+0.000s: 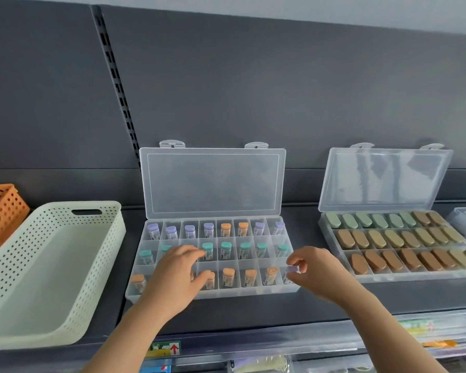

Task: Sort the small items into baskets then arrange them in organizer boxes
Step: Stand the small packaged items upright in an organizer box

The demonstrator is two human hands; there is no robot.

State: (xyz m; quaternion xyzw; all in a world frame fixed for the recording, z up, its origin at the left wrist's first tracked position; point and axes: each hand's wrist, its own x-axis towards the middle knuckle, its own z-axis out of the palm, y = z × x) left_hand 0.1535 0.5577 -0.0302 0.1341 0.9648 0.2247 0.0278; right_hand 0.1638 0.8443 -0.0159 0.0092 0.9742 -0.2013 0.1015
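A clear organizer box (288, 289) with its lid up stands on the shelf, its compartments holding small capped vials: purple and orange at the back, teal in the middle, orange at the front. My left hand (176, 275) hovers over the left-middle compartments, fingers curled down onto a teal vial and an orange vial; whether it grips either is unclear. My right hand (316, 269) pinches a purple-capped vial (292, 269) over the front right corner compartment.
An empty cream perforated basket (102, 254) sits to the left, an orange basket (0, 208) behind it. A second open organizer box (331, 238) at the right holds rows of green, tan and brown oval items. Shelf edge and drawers lie below.
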